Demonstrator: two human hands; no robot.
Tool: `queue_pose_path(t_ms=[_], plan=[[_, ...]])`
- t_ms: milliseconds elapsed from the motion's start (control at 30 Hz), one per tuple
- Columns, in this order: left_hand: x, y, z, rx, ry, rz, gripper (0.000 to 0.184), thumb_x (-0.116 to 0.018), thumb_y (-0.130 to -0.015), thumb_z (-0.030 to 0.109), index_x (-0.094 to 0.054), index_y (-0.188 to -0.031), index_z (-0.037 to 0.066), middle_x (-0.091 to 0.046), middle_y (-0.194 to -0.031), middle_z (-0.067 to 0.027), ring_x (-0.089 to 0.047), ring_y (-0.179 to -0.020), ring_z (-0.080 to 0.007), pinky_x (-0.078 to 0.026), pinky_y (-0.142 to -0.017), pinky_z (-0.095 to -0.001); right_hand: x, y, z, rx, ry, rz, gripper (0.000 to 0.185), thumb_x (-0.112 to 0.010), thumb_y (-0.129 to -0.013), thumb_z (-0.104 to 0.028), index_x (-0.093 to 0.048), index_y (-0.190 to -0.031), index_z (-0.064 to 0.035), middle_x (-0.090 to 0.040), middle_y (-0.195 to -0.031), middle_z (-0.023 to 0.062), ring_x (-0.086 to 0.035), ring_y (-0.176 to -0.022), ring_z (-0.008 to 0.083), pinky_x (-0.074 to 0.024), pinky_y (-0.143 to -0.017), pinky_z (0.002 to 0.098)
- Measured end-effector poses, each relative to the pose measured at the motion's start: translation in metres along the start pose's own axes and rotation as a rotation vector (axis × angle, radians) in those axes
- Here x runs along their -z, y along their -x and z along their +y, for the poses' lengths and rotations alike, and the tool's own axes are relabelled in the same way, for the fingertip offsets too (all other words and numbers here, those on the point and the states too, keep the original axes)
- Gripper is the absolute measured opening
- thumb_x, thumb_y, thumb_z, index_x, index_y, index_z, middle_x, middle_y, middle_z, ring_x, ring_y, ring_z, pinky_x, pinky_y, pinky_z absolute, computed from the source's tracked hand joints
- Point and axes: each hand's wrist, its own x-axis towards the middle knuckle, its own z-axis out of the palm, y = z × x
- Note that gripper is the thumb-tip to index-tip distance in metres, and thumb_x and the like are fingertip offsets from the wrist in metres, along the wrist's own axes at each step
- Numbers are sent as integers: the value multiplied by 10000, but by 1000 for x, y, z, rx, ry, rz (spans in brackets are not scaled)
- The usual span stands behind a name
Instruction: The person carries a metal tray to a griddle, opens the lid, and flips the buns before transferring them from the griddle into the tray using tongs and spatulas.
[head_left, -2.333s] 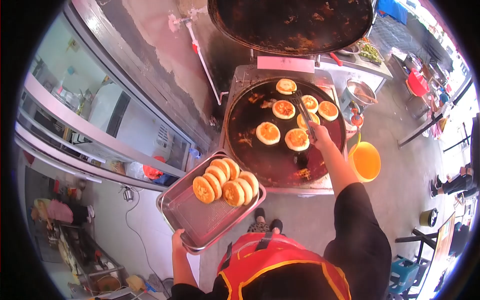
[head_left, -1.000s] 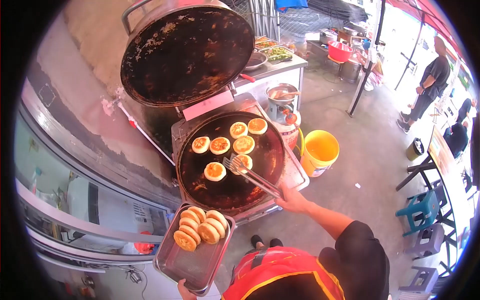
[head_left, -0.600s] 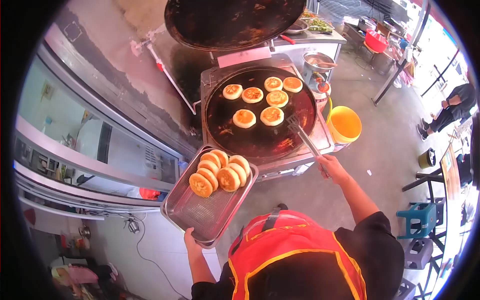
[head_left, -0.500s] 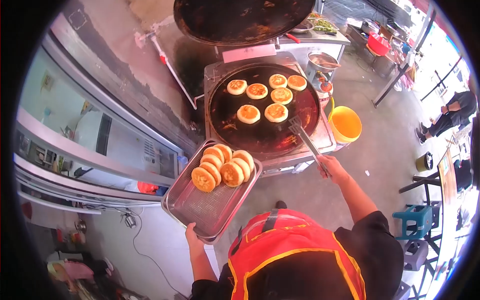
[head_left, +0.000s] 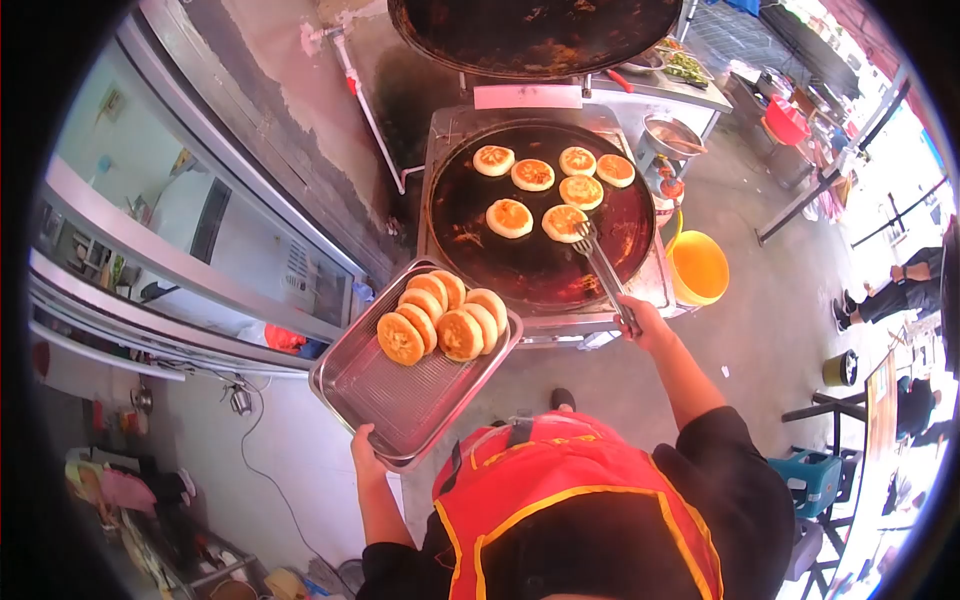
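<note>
Left hand (head_left: pixel 366 452): grip closed on the near edge of a metal tray (head_left: pixel 385 405), close to its nearest corner.

Tray: rectangular, held just off the near left edge of the griddle (head_left: pixel 470 275). Contents: browned buns (head_left: pixel 401 340), stood on edge and leaning together in two rows, gathered toward the tray's far edge. Near half bare.

Right hand (head_left: pixel 645 325): grip closed round the handle end of metal tongs (head_left: pixel 606 272), which reach in over the griddle's near right edge. Slotted tips at the right rim of the nearest bun (head_left: pixel 562 222); whether they press on it, cannot tell.

Griddle: round, dark, scorched in patches. Contents: seven browned buns lying flat. Five sit toward the far edge; two, the one at the tongs included, lie nearer the middle, side by side and apart. Front part bare.

Lid (head_left: pixel 530 35): raised, beyond the griddle's far edge.

Yellow bucket (head_left: pixel 698 268): on the floor, beyond the griddle's right edge.

Steel pot (head_left: pixel 672 134): beyond the far right edge.
</note>
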Motion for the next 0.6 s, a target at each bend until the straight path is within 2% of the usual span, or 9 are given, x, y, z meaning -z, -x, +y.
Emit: queue_pose_path(t_ms=[167,367,400,500,600], plan=[[0,0,2,-17,-54,-2,465,-494,-751,155,-418,-1141,-86,-478,-1181,-209,-486,-1070,-334,-391,-915,-420,-17,-16,-13,59,30,-13,210,-580,-828,-265,-514,-809,-66,-524,-612,53,-452,-434,121,-343,-363,257],[16,-12,-4,8,20,-82,491,-501,-742,165,-414,-1164,-70,-470,-1203,-188,-468,-1088,-329,-366,-936,-424,19,-3,-20,63,219,-101,208,-579,-819,-263,-547,-791,-59,-524,-613,41,-446,-417,113,-330,-345,258],[16,-12,-5,-2,-11,-35,493,-503,-741,168,-417,-1165,-68,-471,-1202,-188,-469,-1087,-329,-367,-934,-425,24,4,-26,72,267,-101,217,-579,-817,-266,-556,-802,-51,-523,-611,40,-443,-415,109,-328,-343,258],[6,-2,-4,-21,-75,63,496,-510,-737,175,-426,-1164,-63,-476,-1198,-187,-471,-1084,-329,-370,-928,-425,32,35,-65,191,600,89,251,-570,-814,-275,-553,-818,-25,-505,-608,47,-459,-453,102,-342,-381,249],[15,-11,-5,2,-71,63,496,-517,-733,179,-434,-1162,-55,-484,-1192,-185,-476,-1079,-331,-373,-923,-423,53,-16,-79,561,971,285,306,-559,-805,-301,-576,-869,-3,-569,-645,122,-563,-522,206,-436,-461,331]])
